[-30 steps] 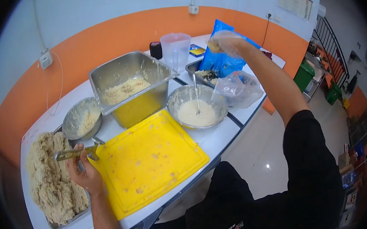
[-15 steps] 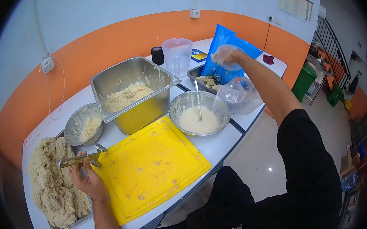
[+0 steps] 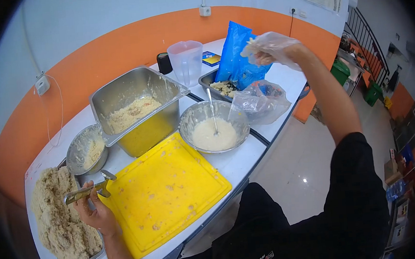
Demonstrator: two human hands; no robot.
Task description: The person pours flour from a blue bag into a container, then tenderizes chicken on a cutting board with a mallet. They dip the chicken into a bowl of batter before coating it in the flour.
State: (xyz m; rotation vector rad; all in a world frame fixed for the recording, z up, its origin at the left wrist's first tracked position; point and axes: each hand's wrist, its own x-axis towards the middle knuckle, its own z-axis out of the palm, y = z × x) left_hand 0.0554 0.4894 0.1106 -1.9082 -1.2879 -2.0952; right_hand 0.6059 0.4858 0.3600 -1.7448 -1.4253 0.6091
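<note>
My left hand (image 3: 96, 213) is closed around a metal hand tool (image 3: 83, 192) with a long flat handle and a short crosspiece at its far end. It holds the tool over the left edge of a yellow cutting board (image 3: 166, 193) smeared with food residue. To the right, my right hand (image 3: 272, 50) is raised above the blue plastic bag (image 3: 233, 49), wearing a clear plastic glove. Its fingers look drawn together, with pale, crumbly stuff at the tips; what lies inside is hard to make out. Below, a metal tray (image 3: 203, 81) holds pale and dark food bits.
A deep steel pan (image 3: 144, 129) with crumbs stands behind the board. Beside it are a batter bowl (image 3: 240, 136) with a spoon (image 3: 212, 109), a smaller bowl (image 3: 100, 162), a clear jug (image 3: 186, 63) and a crumpled plastic bag (image 3: 259, 108). Heaped crumbs (image 3: 61, 219) fill a tray at left.
My gloved right hand has lifted up and right, away from the tray and blue bag. My left hand keeps its hold on the metal tool. The camera view has shifted slightly.
</note>
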